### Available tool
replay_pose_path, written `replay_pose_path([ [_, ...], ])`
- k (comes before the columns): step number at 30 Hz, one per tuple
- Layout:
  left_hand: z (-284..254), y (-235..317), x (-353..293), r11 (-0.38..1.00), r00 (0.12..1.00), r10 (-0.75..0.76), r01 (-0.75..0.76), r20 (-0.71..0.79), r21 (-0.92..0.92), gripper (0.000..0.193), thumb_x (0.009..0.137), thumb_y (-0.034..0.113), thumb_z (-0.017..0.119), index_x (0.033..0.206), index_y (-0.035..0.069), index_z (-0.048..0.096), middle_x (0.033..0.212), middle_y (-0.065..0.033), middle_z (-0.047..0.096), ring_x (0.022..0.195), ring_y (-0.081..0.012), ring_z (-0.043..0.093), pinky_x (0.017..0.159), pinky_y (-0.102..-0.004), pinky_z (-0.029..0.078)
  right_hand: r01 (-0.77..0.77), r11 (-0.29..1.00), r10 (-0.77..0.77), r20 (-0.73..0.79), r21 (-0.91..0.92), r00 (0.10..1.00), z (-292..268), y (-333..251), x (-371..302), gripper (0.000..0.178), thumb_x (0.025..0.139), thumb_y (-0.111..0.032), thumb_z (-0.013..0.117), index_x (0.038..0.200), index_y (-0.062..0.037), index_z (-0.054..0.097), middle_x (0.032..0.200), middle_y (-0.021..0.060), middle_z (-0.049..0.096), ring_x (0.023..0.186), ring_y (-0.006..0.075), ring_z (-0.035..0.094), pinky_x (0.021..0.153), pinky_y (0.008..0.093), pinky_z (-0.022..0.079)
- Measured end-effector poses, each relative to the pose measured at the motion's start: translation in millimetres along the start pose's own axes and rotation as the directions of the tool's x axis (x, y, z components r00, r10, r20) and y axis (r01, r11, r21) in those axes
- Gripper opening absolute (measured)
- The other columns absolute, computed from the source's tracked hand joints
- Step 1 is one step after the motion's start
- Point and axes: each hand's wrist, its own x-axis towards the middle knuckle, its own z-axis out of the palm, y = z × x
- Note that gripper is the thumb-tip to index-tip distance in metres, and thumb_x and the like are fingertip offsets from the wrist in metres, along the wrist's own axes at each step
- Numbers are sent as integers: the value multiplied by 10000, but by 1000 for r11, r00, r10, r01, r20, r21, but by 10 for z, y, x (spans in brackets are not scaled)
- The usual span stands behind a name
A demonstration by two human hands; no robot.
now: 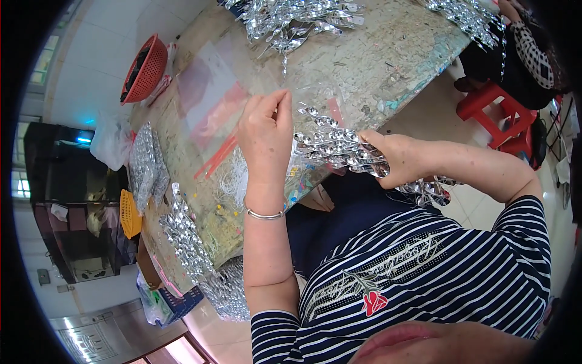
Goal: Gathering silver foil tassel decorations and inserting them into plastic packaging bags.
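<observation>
Fingers (374, 142) of the right hand (402, 160) wrap a bundle of shiny twisted silver strips (339, 148); left hand (265, 130) curled, thumb and forefinger pinched, whether on anything I cannot tell.

Worn grey-green, paint-flecked table (388, 64) spreads beyond; bundle held at its near edge, right of the left hand, one end showing below the right hand. Loose heap of silver strips (294, 24) lies on the table's far side. Flat clear plastic bags with red bands (203, 100) lie left of the left hand; farther left, round red perforated plastic basket (156, 71). Tangle of thin white thread (233, 182) beside the left wrist.
</observation>
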Motion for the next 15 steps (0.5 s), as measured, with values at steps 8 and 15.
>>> replay_pose_path([
  [8, 101, 31, -202, 965, 959, 252, -239, -132, 111, 96, 809, 96, 700, 900, 72, 717, 781, -63, 602, 727, -247, 586, 661, -358, 462, -217, 971, 202, 144, 100, 969, -227, -9, 54, 731, 687, -155, 700, 1316, -3, 361, 952, 187, 619, 868, 271, 624, 746, 374, 492],
  [15, 211, 7, -412, 945, 943, 306, -283, -130, 166, 179, 784, 41, 694, 958, 83, 712, 841, -54, 613, 760, -238, 588, 664, -359, 462, -315, 854, 255, 195, 415, 947, -328, -20, 75, 668, 723, -168, 701, 1309, -43, 404, 864, 89, 599, 757, 160, 599, 654, 305, 487],
])
